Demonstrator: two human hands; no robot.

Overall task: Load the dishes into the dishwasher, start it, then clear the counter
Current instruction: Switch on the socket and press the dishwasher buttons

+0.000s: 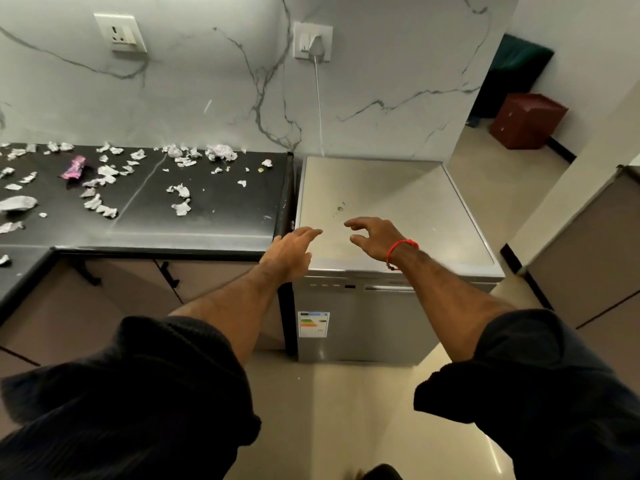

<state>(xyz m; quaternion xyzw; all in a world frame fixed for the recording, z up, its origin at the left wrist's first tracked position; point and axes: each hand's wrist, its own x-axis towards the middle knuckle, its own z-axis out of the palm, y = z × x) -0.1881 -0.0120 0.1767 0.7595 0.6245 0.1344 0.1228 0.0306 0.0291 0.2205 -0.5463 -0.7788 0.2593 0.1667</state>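
Dark sleeves (145,393), pushed up past my elbows, filled the bottom of my view, bared forearms reaching ahead. Far to the left, the black counter (207,216) was strewn with crumpled paper scraps (180,199) and a pink wrapper (73,168), none gathered yet; I saw no dishes anywhere. My left hand (291,251) hovered at the gap between counter and dishwasher (381,202), fingers straight and relaxed, holding nothing. My right hand (374,237), a red thread (398,247) at its wrist, hung over the dishwasher's steel top, fingers loosely curved, empty. The door looked closed, with its controls (332,285) just below my hands, so I judged I was placed to open or start it. Its cord (318,109) ran up to a wall socket (313,41).
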